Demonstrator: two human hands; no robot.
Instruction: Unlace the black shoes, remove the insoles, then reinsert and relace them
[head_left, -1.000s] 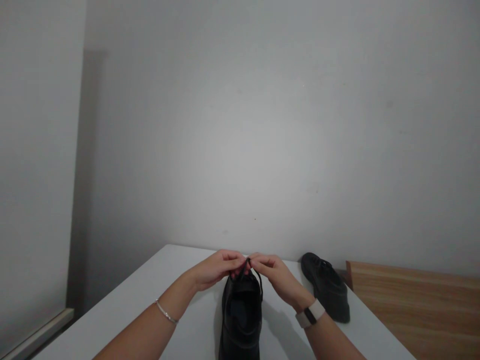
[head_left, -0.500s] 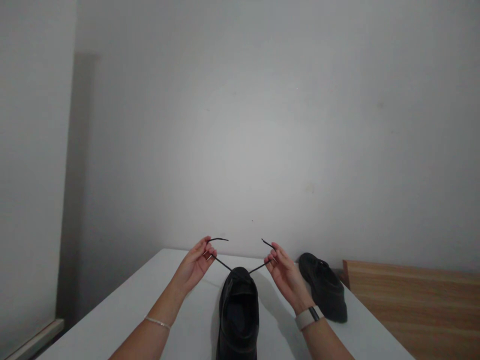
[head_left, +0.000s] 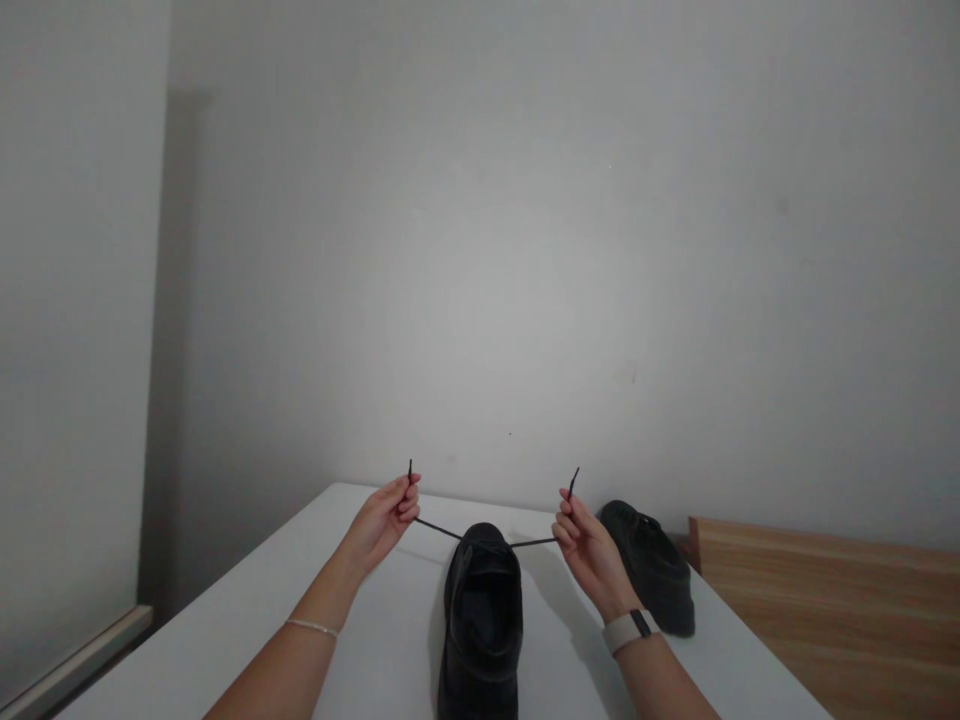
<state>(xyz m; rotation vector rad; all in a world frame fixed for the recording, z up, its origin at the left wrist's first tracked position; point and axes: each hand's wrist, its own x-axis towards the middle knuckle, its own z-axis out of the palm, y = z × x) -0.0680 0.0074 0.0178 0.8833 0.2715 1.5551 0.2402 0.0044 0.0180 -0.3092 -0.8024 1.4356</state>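
Note:
A black shoe [head_left: 480, 620] stands on the white table [head_left: 247, 620], its toe pointing away from me. My left hand [head_left: 384, 518] pinches the left end of its black lace [head_left: 436, 528], pulled out to the left of the shoe. My right hand [head_left: 585, 540] pinches the right end, pulled out to the right. Both lace ends are taut, and their tips stick up above my fingers. A thin bracelet is on my left wrist and a watch with a pale band on my right.
A second black shoe [head_left: 651, 580] lies on the table just right of my right hand. A wooden surface [head_left: 825, 620] adjoins the table on the right. A plain grey wall stands close behind.
My hands were together over the shoe's lacing a second ago. They have since moved apart, drawing the two lace ends out sideways until taut.

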